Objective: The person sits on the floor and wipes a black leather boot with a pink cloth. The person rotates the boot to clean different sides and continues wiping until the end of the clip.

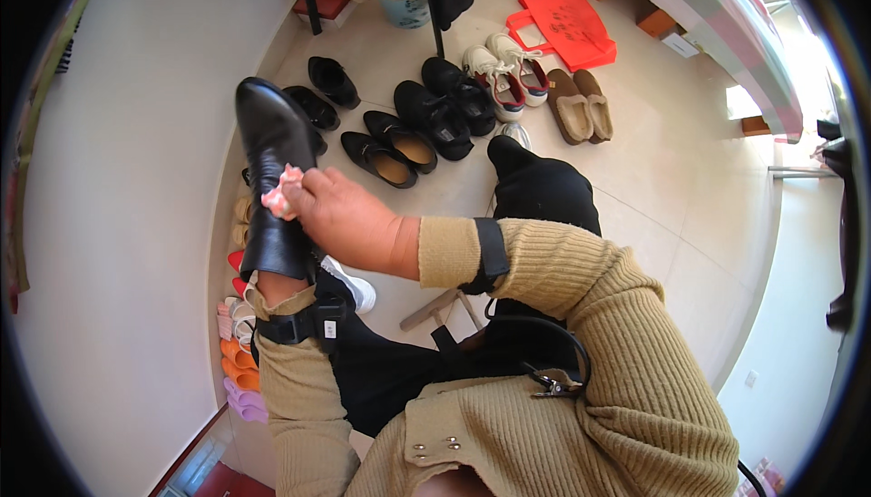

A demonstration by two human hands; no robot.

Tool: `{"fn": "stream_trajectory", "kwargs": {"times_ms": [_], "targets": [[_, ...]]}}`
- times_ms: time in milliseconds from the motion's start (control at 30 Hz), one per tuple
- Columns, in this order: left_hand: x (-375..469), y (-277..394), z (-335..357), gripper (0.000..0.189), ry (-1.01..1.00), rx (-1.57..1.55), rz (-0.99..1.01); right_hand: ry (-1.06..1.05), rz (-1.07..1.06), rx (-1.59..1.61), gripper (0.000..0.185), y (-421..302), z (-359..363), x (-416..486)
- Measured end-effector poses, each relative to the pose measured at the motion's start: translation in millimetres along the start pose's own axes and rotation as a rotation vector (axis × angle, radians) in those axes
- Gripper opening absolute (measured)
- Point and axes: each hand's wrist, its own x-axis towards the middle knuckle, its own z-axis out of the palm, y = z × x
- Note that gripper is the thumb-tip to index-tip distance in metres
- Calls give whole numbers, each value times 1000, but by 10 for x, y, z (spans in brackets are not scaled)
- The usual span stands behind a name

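Observation:
A black leather ankle boot is raised at the left, its toe pointing away from me. My left hand is inside the boot's shaft and holds it up; only the wrist shows. Across my body reaches my right hand, fingers closed on a pink-and-white cloth. The cloth is pressed against the boot's upper, near the ankle. Beyond the boot, on the floor, stand black boots and black loafers.
Black shoes, white sneakers and brown fur-lined slippers stand ahead. A red bag lies behind them. Along the left wall run orange clogs and purple ones. A chair and a bucket are at the back.

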Motion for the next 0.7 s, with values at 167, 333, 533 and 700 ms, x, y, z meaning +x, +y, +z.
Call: {"fn": "stream_trajectory", "kwargs": {"times_ms": [167,333,533,700], "targets": [[-314,-48,85,23,553,837,293,82,-108,-22,48,-13,-11,-42],[-131,-157,29,35,252,1238,246,113,-115,-231,48,153,-108,140],[0,-355,215,54,-161,2768,363,161,-24,-431,46,352,-262,385],[45,-430,280,51,-122,2543,352,157,-9,-415,45,315,-204,337]]}}
